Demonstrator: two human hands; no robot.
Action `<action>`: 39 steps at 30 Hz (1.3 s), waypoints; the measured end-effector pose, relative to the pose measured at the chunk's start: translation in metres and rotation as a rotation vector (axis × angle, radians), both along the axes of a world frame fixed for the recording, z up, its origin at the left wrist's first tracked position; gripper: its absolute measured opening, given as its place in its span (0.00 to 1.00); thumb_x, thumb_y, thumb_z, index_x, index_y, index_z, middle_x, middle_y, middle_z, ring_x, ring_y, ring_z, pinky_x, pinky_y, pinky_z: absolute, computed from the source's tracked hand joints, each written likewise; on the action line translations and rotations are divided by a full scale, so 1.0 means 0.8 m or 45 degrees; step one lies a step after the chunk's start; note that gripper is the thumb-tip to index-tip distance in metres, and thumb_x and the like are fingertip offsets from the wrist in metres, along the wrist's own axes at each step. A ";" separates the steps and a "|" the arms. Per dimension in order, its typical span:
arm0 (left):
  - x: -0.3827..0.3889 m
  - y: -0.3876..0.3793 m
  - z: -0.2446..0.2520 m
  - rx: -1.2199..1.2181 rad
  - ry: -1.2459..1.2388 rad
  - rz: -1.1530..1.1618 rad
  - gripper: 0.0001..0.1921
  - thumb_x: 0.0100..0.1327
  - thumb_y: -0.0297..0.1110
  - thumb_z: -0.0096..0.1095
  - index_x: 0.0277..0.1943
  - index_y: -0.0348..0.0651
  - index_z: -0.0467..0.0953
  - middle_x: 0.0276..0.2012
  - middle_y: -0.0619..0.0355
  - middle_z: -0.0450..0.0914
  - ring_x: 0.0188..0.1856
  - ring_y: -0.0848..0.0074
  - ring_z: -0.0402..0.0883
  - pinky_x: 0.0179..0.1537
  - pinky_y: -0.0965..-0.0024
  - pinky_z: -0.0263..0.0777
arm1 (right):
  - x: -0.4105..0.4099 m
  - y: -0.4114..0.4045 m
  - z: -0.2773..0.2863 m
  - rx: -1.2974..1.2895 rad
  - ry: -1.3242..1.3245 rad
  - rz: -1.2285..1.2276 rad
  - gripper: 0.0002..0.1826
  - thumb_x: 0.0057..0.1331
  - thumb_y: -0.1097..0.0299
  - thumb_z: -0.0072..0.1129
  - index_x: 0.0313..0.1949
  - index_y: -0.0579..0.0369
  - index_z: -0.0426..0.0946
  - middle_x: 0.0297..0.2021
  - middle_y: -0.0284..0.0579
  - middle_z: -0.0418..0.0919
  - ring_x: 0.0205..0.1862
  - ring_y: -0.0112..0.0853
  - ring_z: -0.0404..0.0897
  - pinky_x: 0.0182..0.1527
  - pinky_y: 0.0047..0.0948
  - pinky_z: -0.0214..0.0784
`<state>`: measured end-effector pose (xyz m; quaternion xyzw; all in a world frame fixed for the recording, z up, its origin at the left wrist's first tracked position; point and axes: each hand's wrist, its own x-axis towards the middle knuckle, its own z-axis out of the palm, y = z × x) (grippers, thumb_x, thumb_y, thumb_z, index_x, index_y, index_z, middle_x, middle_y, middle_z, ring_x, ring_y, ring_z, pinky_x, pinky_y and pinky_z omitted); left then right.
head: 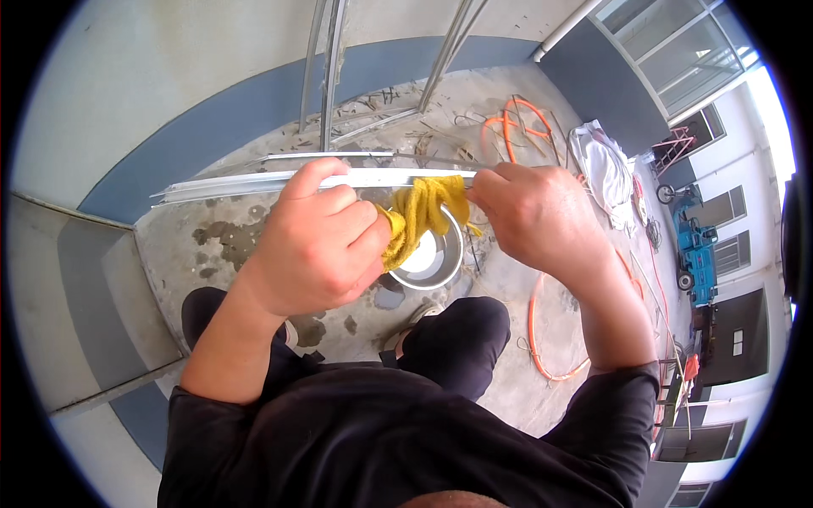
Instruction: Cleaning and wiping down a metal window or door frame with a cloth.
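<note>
A yellow cloth (422, 213) hangs bunched between my two hands. My left hand (324, 244) is closed around the cloth's left end, with its index finger reaching over a long white metal profile (254, 183). At the profile's right end, my right hand (530, 213) has its fingers pinched together beside the cloth's upper right corner; whether it grips the profile, the cloth or both is hard to tell. Below the cloth a round metal basin (454, 260) with liquid in it stands on the concrete floor, partly covered by the cloth and my left hand.
Upright metal frames (330, 76) stand beyond the profile, near a wall with a grey-blue band (171, 133). An orange hose (533, 330) curls over the floor on the right. White fabric (603, 171) lies farther right, and a blue three-wheeled vehicle (695, 254) is parked beyond.
</note>
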<state>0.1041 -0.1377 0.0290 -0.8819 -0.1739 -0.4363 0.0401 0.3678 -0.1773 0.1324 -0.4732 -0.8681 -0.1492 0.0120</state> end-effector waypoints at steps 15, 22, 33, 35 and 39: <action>-0.030 -0.059 -0.081 -0.561 -0.980 0.150 0.08 0.59 0.23 0.62 0.42 0.33 0.79 0.36 0.52 0.77 0.37 0.65 0.75 0.49 0.65 0.69 | -0.064 0.014 0.001 -0.133 -0.018 0.135 0.09 0.61 0.73 0.60 0.41 0.53 0.81 0.25 0.44 0.80 0.28 0.44 0.85 0.29 0.43 0.78; -0.019 -0.025 -0.061 -1.634 -1.824 -1.162 0.18 0.76 0.27 0.54 0.64 0.31 0.75 0.51 0.54 0.78 0.45 0.75 0.75 0.49 0.70 0.73 | -0.061 0.013 -0.002 -0.012 -0.016 0.095 0.05 0.61 0.73 0.62 0.38 0.51 0.81 0.25 0.42 0.79 0.26 0.42 0.84 0.28 0.42 0.77; -0.020 0.031 -0.112 -1.265 -1.267 -0.752 0.19 0.78 0.41 0.67 0.60 0.34 0.82 0.54 0.56 0.86 0.54 0.76 0.83 0.59 0.69 0.77 | -0.125 0.009 0.002 -0.090 -0.087 0.030 0.06 0.61 0.73 0.62 0.39 0.55 0.80 0.27 0.46 0.82 0.28 0.45 0.86 0.30 0.43 0.79; -0.019 0.034 -0.112 -1.230 -1.238 -0.774 0.17 0.77 0.39 0.67 0.59 0.34 0.83 0.57 0.55 0.87 0.57 0.74 0.85 0.62 0.68 0.78 | -0.152 0.012 0.005 -0.087 -0.085 0.108 0.06 0.60 0.77 0.62 0.37 0.56 0.78 0.26 0.46 0.78 0.26 0.46 0.83 0.30 0.42 0.76; -0.031 0.032 -0.112 -1.458 -1.328 -0.972 0.16 0.79 0.37 0.65 0.59 0.33 0.83 0.53 0.54 0.88 0.54 0.75 0.85 0.58 0.69 0.79 | -0.159 0.015 0.003 -0.090 -0.128 0.161 0.08 0.58 0.76 0.63 0.38 0.55 0.78 0.26 0.46 0.78 0.26 0.45 0.83 0.29 0.40 0.76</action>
